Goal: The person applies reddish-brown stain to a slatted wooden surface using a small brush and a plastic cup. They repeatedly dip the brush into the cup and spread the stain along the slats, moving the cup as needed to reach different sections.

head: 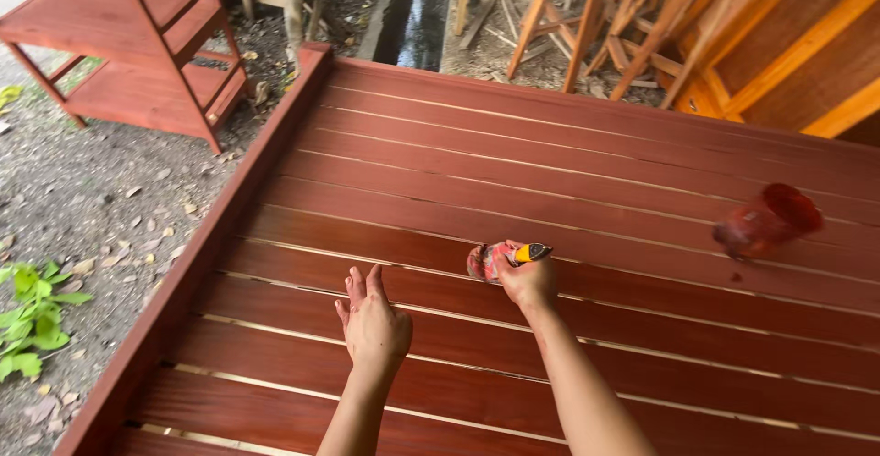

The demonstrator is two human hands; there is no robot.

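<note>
A stain-smeared paintbrush with a yellow-black handle is gripped in the right hand, bristles pointing left along the red-brown slatted wooden platform; the left hand is held open and empty just left of it.

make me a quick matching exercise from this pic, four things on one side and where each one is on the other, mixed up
Things:
1. paintbrush
2. paint-stained container
3. red shelf unit
4. green plant

Places:
A. on the gravel, far left edge
B. in the right hand
C. on the slats at the right
D. on the ground, top left

Pairs: 1-B, 2-C, 3-D, 4-A
</note>
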